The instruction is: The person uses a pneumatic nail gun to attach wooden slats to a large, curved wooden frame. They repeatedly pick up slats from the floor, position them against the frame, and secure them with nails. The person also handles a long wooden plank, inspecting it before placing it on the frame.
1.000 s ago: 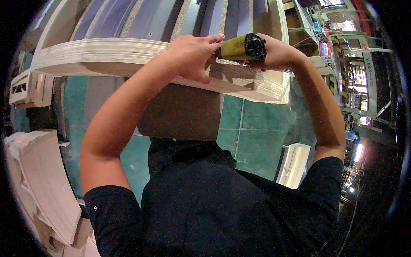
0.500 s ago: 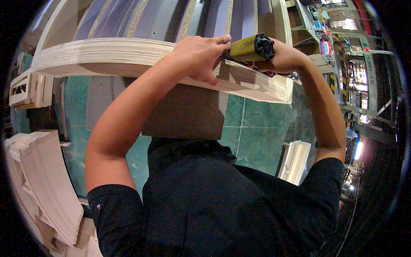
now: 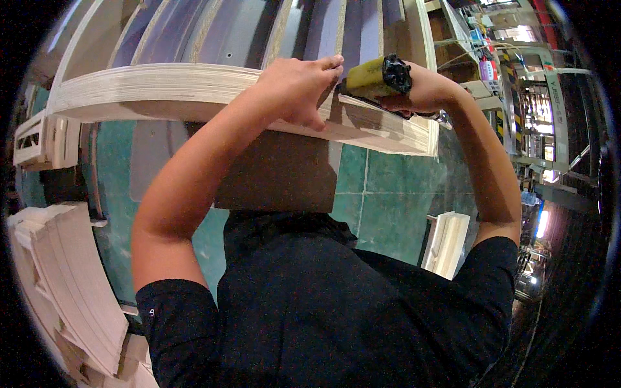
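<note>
A thick layered plywood rail (image 3: 162, 83) forms the near side of a wooden frame. My left hand (image 3: 296, 90) straddles this rail, thumb down its near face and fingers over the top, pointing right. Just right of those fingers, my right hand (image 3: 427, 89) is closed round a nail gun (image 3: 372, 77) with a yellow body and a black-wrapped end. Its front end meets the rail close to my left fingertips; the exact contact point is hidden. Part of its handle shows below my right fingers.
Parallel slats (image 3: 279, 32) run away from me inside the frame. Below the rail is a brown board (image 3: 278, 171) over the green floor (image 3: 401, 178). Pale wooden parts (image 3: 74, 278) stand at the left, another piece (image 3: 446, 242) at the right. Shelving and hoses fill the right background.
My right hand and the nail gun have shifted very slightly left and down in the picture. My left hand keeps its place on the rail, nearly unchanged.
</note>
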A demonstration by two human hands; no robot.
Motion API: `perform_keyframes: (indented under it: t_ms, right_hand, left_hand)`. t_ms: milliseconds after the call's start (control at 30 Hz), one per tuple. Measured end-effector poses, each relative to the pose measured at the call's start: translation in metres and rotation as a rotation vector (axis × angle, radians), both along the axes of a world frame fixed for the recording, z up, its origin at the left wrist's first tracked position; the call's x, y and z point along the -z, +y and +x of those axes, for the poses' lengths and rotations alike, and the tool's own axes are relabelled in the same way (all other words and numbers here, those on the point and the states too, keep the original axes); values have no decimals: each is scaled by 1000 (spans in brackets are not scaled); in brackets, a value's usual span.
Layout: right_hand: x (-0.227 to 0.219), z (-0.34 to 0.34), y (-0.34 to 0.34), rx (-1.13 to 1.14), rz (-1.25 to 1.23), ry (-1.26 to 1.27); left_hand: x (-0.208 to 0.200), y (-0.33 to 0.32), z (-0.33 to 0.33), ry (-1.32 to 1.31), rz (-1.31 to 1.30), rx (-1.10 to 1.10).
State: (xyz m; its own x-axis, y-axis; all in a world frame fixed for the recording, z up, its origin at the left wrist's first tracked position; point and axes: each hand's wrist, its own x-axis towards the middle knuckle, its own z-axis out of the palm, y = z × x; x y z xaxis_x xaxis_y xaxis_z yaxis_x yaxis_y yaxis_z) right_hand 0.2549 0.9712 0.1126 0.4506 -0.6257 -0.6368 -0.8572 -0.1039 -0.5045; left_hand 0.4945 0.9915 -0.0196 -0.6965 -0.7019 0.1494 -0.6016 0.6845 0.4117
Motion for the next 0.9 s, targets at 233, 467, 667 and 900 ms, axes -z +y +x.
perform_keyframes:
  t_ms: [233,467,667,900]
  right_hand:
    - [-3,-5,24,102,98,119]
    - [-7,3,53,128,167,27]
    - [2,24,33,-8,54,-22]
    - [4,83,-2,-41,-76,21]
  left_hand:
    - [-7,2,0,-50,0,22]
    - [1,-6,73,-48,-217,40]
    - [-9,-14,110,-180,-81,27]
    - [-4,-17,109,-84,-9,32]
